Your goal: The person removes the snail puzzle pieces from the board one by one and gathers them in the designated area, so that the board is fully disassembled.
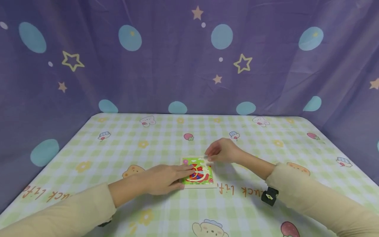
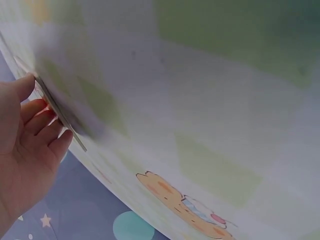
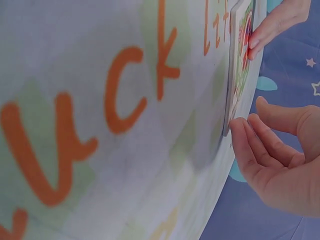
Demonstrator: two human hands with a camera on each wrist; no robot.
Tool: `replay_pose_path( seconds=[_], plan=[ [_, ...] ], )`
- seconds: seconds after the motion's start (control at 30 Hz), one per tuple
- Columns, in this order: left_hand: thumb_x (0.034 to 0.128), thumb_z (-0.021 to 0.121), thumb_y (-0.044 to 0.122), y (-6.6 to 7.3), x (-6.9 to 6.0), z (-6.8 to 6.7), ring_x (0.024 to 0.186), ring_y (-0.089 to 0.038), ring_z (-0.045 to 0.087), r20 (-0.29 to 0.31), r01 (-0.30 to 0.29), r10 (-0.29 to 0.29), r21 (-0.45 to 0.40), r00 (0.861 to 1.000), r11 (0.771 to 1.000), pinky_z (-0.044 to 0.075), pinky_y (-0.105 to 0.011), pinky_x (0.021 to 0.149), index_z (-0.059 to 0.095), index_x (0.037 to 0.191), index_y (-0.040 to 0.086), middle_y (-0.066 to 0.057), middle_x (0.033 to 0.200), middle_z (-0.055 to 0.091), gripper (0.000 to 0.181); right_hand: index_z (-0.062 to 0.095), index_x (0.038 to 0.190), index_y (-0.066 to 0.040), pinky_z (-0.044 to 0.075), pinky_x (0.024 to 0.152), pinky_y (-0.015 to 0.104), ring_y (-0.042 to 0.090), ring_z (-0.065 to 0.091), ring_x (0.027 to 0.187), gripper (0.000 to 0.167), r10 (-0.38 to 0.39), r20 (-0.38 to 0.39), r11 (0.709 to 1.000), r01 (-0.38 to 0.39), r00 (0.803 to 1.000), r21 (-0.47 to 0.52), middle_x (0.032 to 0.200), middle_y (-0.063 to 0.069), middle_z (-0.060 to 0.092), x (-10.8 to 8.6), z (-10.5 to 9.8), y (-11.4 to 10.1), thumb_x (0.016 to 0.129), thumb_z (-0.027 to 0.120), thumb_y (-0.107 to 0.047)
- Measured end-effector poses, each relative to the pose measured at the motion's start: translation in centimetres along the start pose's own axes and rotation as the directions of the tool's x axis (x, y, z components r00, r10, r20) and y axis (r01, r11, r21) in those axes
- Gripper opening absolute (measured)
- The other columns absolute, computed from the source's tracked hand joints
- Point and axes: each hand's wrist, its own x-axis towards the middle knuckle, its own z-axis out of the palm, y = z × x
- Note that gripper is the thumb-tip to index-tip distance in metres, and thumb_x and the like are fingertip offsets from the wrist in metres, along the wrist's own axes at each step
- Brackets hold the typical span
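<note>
The left hand (image 1: 164,179) lies, fingers straight, on the picture board (image 1: 202,173) in the desk's (image 1: 168,210) middle — it hides some of the red and green picture. At the board's far right corner, the right hand (image 1: 224,151) bends its fingers; its wrist view shows the thumb apart — touching is hard to tell.

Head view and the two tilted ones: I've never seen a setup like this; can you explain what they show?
Nothing here is a machine: one person works bare-handed. The head view is filmed from the person's head, looking forward and down; each tilted view from one wrist. A small square board with a colourful design lies on a checked tablecloth, a purple curtain behind. The left hand rests on the board; the right hand is at its far right corner, perhaps touching. Neither clearly grips it.
</note>
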Motion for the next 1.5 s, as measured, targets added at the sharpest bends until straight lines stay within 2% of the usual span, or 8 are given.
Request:
replay_pose_path(
  seconds=[0.33,0.53,0.77,0.9,1.13,1.27,1.5],
  plan=[
    [0.0986,0.053,0.034,-0.4,0.4,0.0,0.139,-0.019,0.043,-0.017,-0.014,0.014,-0.005,1.0,1.0,0.043,-0.04,0.11,0.04,0.148,0.017,0.001,0.155,0.037,0.053,0.074,0.098,-0.004,0.057,0.077,0.024,0.012,0.071,0.083,0.018,0.046,0.073,0.996,-0.052,0.996,0.076,0.093,0.009,0.076,0.1,0.3,-1.0,0.082,0.075,-0.011],
    [0.0983,0.053,0.034,-0.4,0.4,0.0,0.14,-0.018,0.041,-0.016,-0.014,0.014,-0.009,1.0,1.0,0.042,-0.039,0.111,0.04,0.147,0.016,0.0,0.155,0.037,0.054,0.074,0.1,-0.006,0.055,0.078,0.022,0.008,0.068,0.082,0.021,0.131,0.11,0.985,-0.142,0.985,0.098,0.092,0.005,0.076,0.7,0.6,-1.1,0.081,0.076,-0.014],
    [0.0979,0.054,0.033,-0.2,0.4,-0.1,0.141,-0.019,0.041,0.0,0.004,-0.004,-0.03,1.0,1.0,0.043,-0.04,0.11,0.041,0.147,0.015,-0.003,0.154,0.038,0.054,0.073,0.105,-0.004,0.05,0.07,0.017,0.006,0.061,0.076,0.024,0.2,0.143,0.959,-0.224,0.969,0.175,0.089,0.004,0.073,0.9,0.9,-1.3,0.083,0.075,-0.012],
    [0.0974,0.055,0.033,-0.1,0.5,-0.2,0.14,-0.019,0.041,0.008,0.015,-0.015,-0.031,1.0,0.999,0.043,-0.04,0.11,0.042,0.147,0.015,-0.003,0.153,0.039,0.054,0.073,0.106,-0.003,0.048,0.068,0.017,0.006,0.058,0.074,0.025,0.216,0.146,0.953,-0.241,0.965,0.185,0.087,0.003,0.071,1.2,1.1,-1.2,0.083,0.074,-0.012],
    [0.0966,0.057,0.032,-0.1,0.6,-0.3,0.139,-0.019,0.043,0.008,0.026,-0.025,-0.037,1.0,0.999,0.044,-0.04,0.109,0.043,0.146,0.016,-0.004,0.151,0.043,0.053,0.073,0.101,-0.003,0.053,0.072,0.021,0.008,0.064,0.072,0.019,0.234,0.149,0.938,-0.264,0.961,0.226,0.087,0.005,0.073,1.4,1.0,-1.3,0.084,0.073,-0.01],
    [0.0963,0.058,0.032,-0.1,0.6,-0.2,0.139,-0.019,0.043,0.003,0.021,-0.021,-0.036,1.0,0.999,0.045,-0.04,0.108,0.044,0.145,0.016,-0.004,0.151,0.043,0.054,0.073,0.097,-0.004,0.053,0.07,0.02,0.007,0.063,0.07,0.015,0.218,0.151,0.941,-0.249,0.964,0.229,0.083,0.003,0.072,1.4,0.9,-1.5,0.084,0.072,-0.011],
    [0.0964,0.057,0.032,-0.1,0.6,-0.1,0.14,-0.019,0.042,0.003,0.019,-0.019,-0.033,1.0,0.999,0.044,-0.04,0.109,0.043,0.146,0.016,-0.004,0.151,0.042,0.054,0.072,0.097,0.0,0.054,0.069,0.02,0.007,0.063,0.069,0.017,0.227,0.122,0.934,-0.251,0.966,0.255,0.087,0.008,0.073,1.8,1.2,-1.3,0.082,0.073,-0.006]
  ],
)
